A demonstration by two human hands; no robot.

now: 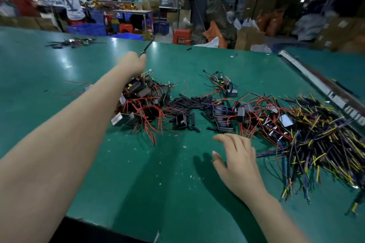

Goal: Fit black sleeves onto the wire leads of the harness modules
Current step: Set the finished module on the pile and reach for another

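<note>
**A:** On the green table, where did the work items lie?

**B:** The loose black sleeves lay in a low heap at the centre. To its left sat a pile of modules with red leads. To its right lay more modules, running into a large tangle of yellow and dark wires.

**A:** State the condition of each hand.

**B:** The left hand was stretched out beyond the left pile, closed on a thin black-sleeved lead that stuck up and away from the fingers. Whether a module hung from it could not be told; the arm covered that area. The right hand hovered low over the table, fingers spread wide and holding nothing, just short of the right-hand modules.

**A:** What faults were likely from this position?

**B:** Three, as a judgement. First, the left forearm passed directly over the red-lead pile; lowering or withdrawing it could have snagged leads and dragged modules out of place. Second, the held lead was gripped near one end only, so a sleeve not fully seated could have slid off. Third, the right hand, reaching into interlocked wires, could have lifted several modules together and scattered the sleeves beside them.
</note>
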